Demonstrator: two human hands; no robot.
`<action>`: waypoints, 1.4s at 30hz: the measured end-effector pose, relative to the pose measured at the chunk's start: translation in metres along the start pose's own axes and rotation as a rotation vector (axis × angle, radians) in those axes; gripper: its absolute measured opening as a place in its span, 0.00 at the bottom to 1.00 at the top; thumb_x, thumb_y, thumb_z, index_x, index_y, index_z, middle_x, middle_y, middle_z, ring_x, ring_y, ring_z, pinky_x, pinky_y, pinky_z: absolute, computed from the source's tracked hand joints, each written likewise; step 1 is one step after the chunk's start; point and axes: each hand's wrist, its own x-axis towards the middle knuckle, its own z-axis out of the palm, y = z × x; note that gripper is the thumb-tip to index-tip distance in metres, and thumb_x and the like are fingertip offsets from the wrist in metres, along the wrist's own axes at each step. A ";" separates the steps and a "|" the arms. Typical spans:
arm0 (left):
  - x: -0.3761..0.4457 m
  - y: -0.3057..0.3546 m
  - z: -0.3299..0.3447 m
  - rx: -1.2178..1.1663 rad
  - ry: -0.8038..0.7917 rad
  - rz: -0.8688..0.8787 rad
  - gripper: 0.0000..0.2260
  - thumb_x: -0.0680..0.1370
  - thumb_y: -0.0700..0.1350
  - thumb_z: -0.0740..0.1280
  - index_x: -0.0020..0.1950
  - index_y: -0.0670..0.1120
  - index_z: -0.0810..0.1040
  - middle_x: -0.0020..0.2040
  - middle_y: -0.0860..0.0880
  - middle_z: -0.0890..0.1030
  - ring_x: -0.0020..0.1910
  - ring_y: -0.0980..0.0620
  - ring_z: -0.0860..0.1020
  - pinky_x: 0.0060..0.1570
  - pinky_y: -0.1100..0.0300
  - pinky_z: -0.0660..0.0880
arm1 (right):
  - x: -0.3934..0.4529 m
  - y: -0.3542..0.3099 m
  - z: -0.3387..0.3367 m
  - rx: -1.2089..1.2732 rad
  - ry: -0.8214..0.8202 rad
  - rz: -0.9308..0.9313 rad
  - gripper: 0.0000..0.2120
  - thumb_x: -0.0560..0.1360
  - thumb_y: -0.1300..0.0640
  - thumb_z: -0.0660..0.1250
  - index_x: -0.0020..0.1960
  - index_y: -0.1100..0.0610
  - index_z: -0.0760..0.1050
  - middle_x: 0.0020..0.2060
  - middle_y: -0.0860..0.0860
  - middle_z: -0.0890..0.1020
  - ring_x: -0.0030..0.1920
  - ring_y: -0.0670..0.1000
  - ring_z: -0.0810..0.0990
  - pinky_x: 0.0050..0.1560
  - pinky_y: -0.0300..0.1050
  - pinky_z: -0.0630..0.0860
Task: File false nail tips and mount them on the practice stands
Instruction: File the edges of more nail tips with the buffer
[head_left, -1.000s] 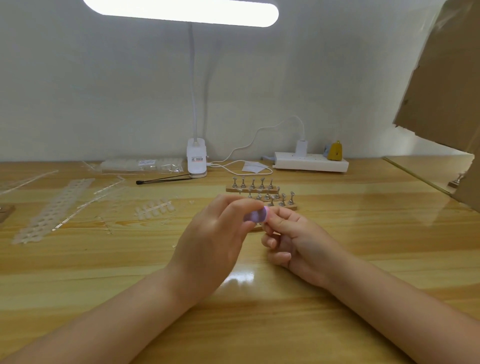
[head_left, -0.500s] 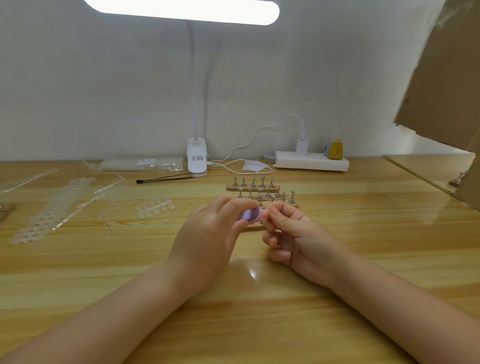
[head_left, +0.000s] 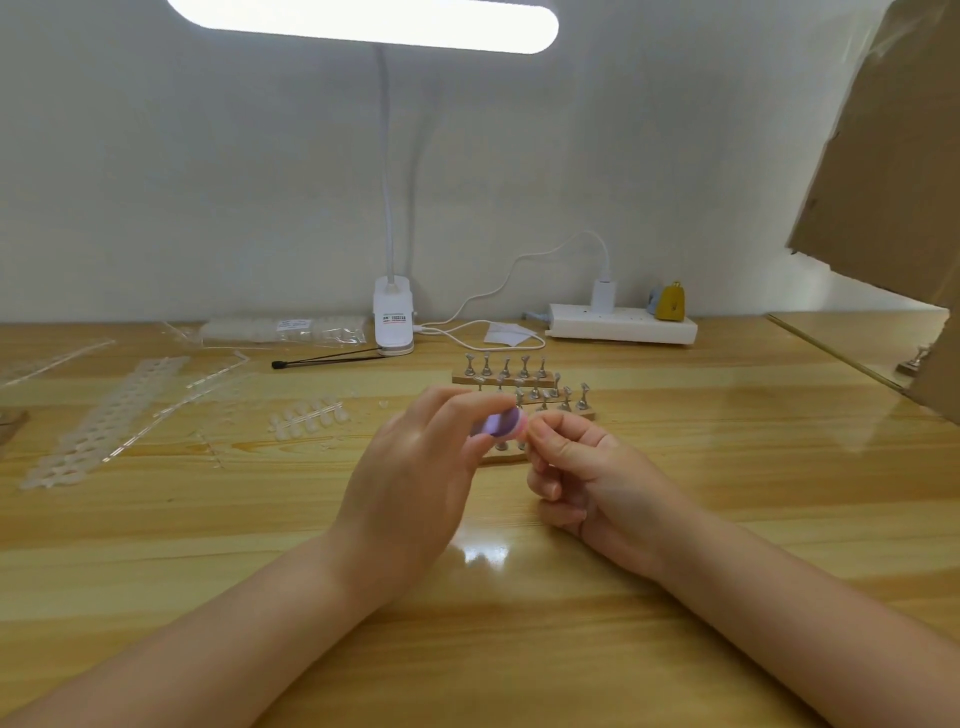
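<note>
just in front of the practice stands (head_left: 524, 384), our left hand (head_left: 415, 478) pinches the purple file (head_left: 498, 423); right hand (head_left: 576, 467) pinches something too small to make out, likely a light, slippery tip best held by its edges.

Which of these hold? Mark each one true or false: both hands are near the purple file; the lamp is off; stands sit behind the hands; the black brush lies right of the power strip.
1. The left hand holds the purple file beside the right hand. True.
2. The lamp is off. False: it glows.
3. The practice stands sit behind the hands. True.
4. The black brush lies right of the power strip. False: it lies left.
</note>
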 end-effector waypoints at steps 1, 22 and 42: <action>0.000 0.001 0.001 -0.023 -0.016 0.016 0.12 0.79 0.45 0.59 0.63 0.51 0.70 0.55 0.49 0.77 0.41 0.59 0.73 0.44 0.55 0.75 | -0.001 0.000 0.000 -0.011 -0.005 0.002 0.04 0.72 0.56 0.66 0.42 0.56 0.77 0.31 0.50 0.69 0.27 0.45 0.67 0.22 0.34 0.58; 0.000 -0.001 -0.003 0.183 0.082 0.140 0.11 0.79 0.46 0.61 0.61 0.49 0.68 0.49 0.43 0.79 0.33 0.53 0.75 0.35 0.62 0.71 | 0.001 -0.004 0.001 0.104 -0.002 0.114 0.09 0.71 0.56 0.66 0.33 0.56 0.79 0.29 0.48 0.70 0.25 0.43 0.66 0.22 0.33 0.55; -0.002 -0.010 0.002 0.292 0.054 0.134 0.14 0.76 0.46 0.67 0.59 0.55 0.69 0.47 0.46 0.78 0.32 0.48 0.76 0.42 0.48 0.76 | 0.001 -0.003 -0.001 0.048 -0.051 0.138 0.05 0.72 0.55 0.62 0.41 0.57 0.71 0.30 0.49 0.68 0.28 0.46 0.68 0.23 0.35 0.58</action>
